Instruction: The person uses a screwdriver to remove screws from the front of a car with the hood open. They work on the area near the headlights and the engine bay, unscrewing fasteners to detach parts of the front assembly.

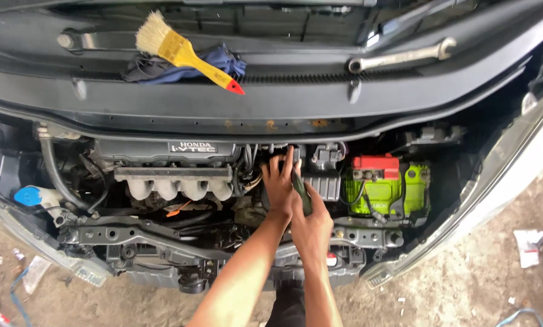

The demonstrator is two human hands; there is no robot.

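I look down into an open car engine bay. My left hand reaches in flat, fingers spread, resting on dark parts between the engine cover and the battery. My right hand sits just below and to the right of it, closed around a dark green tool handle that points up toward the left hand's fingers. The tool's tip is hidden among the hoses and the left hand.
On the cowl at the back lie a yellow-handled brush on a blue rag and a metal spanner. A green battery with a red cap sits at the right, a blue reservoir cap at the left. Litter lies on the dirt ground.
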